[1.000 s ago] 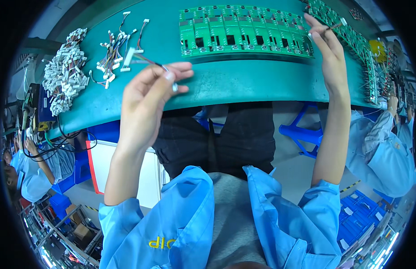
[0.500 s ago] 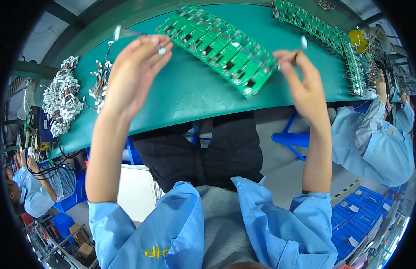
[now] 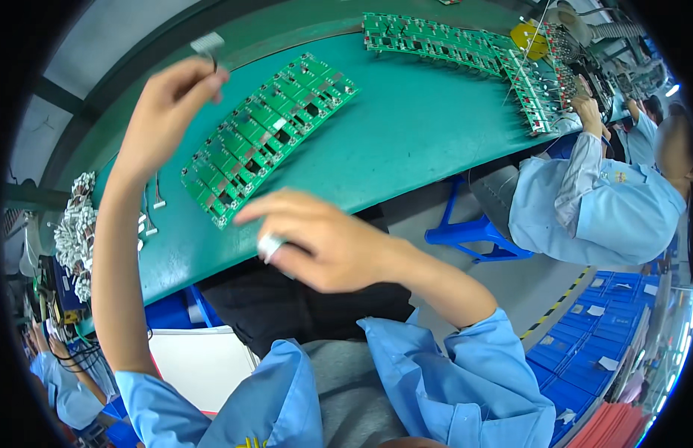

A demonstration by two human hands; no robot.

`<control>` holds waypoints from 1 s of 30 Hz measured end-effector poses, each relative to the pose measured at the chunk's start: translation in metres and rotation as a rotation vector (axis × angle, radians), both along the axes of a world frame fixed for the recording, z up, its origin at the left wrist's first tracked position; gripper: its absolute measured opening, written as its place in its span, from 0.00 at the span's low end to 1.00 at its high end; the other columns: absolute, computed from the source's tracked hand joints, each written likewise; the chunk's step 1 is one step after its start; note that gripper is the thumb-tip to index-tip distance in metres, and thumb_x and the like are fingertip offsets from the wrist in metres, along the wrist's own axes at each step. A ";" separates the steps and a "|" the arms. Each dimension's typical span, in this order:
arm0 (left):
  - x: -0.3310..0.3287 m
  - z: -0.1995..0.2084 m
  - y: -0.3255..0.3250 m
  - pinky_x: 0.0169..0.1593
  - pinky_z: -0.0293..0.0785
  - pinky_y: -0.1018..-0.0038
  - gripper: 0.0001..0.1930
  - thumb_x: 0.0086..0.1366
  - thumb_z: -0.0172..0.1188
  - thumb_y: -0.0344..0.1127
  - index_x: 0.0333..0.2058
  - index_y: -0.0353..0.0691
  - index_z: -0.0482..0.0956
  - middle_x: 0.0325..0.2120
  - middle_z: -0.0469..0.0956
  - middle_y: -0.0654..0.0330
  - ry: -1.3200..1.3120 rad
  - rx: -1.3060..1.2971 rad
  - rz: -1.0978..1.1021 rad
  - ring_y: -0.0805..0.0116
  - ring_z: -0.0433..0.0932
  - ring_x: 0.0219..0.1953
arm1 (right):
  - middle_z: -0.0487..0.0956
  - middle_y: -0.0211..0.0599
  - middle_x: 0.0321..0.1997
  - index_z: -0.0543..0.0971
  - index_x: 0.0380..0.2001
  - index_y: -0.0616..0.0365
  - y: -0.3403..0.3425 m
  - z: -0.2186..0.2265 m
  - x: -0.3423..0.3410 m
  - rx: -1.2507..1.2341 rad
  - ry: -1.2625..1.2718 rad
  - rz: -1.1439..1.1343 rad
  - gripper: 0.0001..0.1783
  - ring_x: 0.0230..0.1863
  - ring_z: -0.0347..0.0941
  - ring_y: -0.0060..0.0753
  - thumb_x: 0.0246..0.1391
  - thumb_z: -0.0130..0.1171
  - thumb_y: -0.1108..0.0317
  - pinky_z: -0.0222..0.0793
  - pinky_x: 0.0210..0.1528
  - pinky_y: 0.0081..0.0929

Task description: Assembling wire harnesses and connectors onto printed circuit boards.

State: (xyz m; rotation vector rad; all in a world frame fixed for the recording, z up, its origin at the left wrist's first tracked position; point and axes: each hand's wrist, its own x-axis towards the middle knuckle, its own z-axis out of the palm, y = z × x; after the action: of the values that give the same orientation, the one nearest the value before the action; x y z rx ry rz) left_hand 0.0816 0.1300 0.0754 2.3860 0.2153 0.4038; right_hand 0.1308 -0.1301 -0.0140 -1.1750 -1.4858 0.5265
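A green circuit board panel (image 3: pixel 246 138) lies slantwise on the green table, split into several like sections. Over its far left end my left hand (image 3: pixel 171 104) is raised, thumb and fingers pinched on a short cable with a white connector (image 3: pixel 207 43) that sticks out beyond the fingertips. My right hand (image 3: pixel 324 243) hovers by the panel's near end, index finger stretched toward the corner. Its thumb and curled fingers hold a second cable, whose white connector (image 3: pixel 270 246) shows at the thumb; most of that cable is hidden.
White-ended cables (image 3: pixel 76 231) are heaped at the left, with a few loose ones (image 3: pixel 158 196) nearer the panel. More green boards (image 3: pixel 443 41) stand in a row along the far right. A co-worker in a light blue jacket (image 3: pixel 585 201) sits at the right beside a blue stool (image 3: pixel 466 235).
The view has swung round. The panel now slants the other way. My right hand has come left to its near end; my left hand has lifted away. Both still hold cables.
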 end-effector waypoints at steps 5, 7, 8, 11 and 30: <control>-0.041 -0.009 -0.042 0.34 0.63 0.77 0.05 0.64 0.62 0.28 0.32 0.32 0.82 0.26 0.75 0.63 -0.075 0.192 -0.008 0.73 0.68 0.28 | 0.80 0.44 0.57 0.82 0.34 0.61 -0.004 0.013 0.044 0.110 0.106 -0.299 0.03 0.53 0.75 0.38 0.57 0.60 0.78 0.70 0.54 0.34; -0.052 -0.001 -0.053 0.35 0.64 0.77 0.04 0.63 0.63 0.27 0.32 0.32 0.82 0.26 0.74 0.62 -0.077 0.268 -0.009 0.72 0.68 0.28 | 0.81 0.44 0.55 0.82 0.35 0.61 0.003 0.018 0.043 0.047 0.117 -0.250 0.04 0.51 0.76 0.38 0.57 0.60 0.78 0.71 0.52 0.33; -0.055 0.004 -0.057 0.35 0.64 0.76 0.04 0.62 0.63 0.27 0.32 0.32 0.82 0.26 0.74 0.62 -0.086 0.339 -0.023 0.71 0.68 0.28 | 0.81 0.44 0.53 0.83 0.35 0.61 0.006 0.020 0.042 -0.018 0.121 -0.215 0.04 0.49 0.77 0.38 0.57 0.61 0.79 0.72 0.51 0.33; -0.058 0.011 -0.066 0.35 0.65 0.75 0.03 0.61 0.64 0.26 0.32 0.32 0.83 0.25 0.73 0.61 -0.094 0.483 -0.041 0.70 0.68 0.28 | 0.83 0.45 0.49 0.83 0.36 0.61 0.015 0.026 0.042 -0.149 0.131 -0.132 0.06 0.44 0.78 0.38 0.57 0.61 0.80 0.73 0.48 0.32; -0.093 -0.064 -0.108 0.49 0.72 0.77 0.06 0.66 0.61 0.22 0.42 0.31 0.80 0.41 0.80 0.57 -0.331 -0.603 0.100 0.71 0.76 0.41 | 0.82 0.41 0.41 0.83 0.38 0.65 0.023 0.016 0.018 0.021 0.231 -0.099 0.08 0.43 0.77 0.34 0.57 0.60 0.84 0.73 0.47 0.24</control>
State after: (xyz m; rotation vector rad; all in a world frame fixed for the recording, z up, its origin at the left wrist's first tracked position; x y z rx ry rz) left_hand -0.0110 0.0217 0.0113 1.6952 0.2607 0.6671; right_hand 0.1492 -0.1067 0.0025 -1.1252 -1.2271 0.5578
